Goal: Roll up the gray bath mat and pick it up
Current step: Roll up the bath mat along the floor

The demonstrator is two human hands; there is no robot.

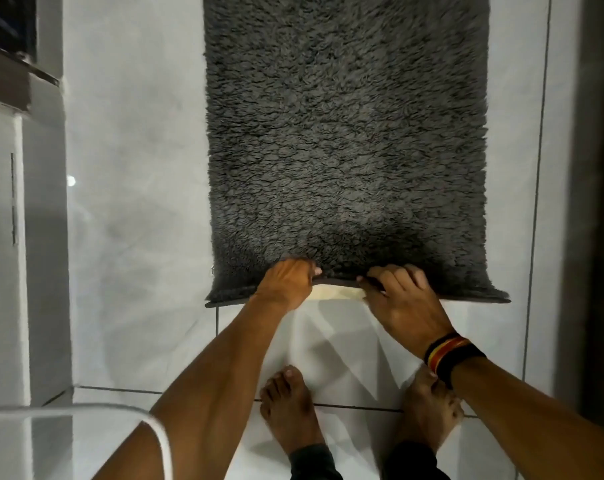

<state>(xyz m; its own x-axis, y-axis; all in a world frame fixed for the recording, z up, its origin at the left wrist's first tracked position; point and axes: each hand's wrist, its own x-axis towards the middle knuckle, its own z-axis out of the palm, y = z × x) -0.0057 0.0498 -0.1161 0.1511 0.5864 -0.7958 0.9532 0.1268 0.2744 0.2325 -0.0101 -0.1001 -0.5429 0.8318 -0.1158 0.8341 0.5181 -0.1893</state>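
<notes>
A: What takes up most of the view?

B: The white tiled floor (138, 202), with dark grout lines crossing it. On it lies the gray bath mat (345, 133), shaggy pile up, running from the top edge of the view down to the middle. It is flat for nearly all its length.

A: And the near end?

B: The near edge is raised off the tiles in the middle, between the two hands, and a strip of pale yellowish backing (335, 292) shows under it. The two near corners still lie on the floor.

A: Where are the hands?

B: Both are on that near edge. The left hand (286, 280) is closed on the edge left of centre, fingers curled over the pile. The right hand (402, 299) pinches the edge right of centre, thumb toward the lifted part. The left fingertips are slightly blurred, so how far they reach under I cannot tell.

A: Anything else?

B: Two bare feet (286, 407) stand on the tiles just behind the hands, well short of the mat. The right wrist carries a striped wristband (451, 353) in black, yellow and red. A white ledge (2, 237) stands at the left side.
</notes>
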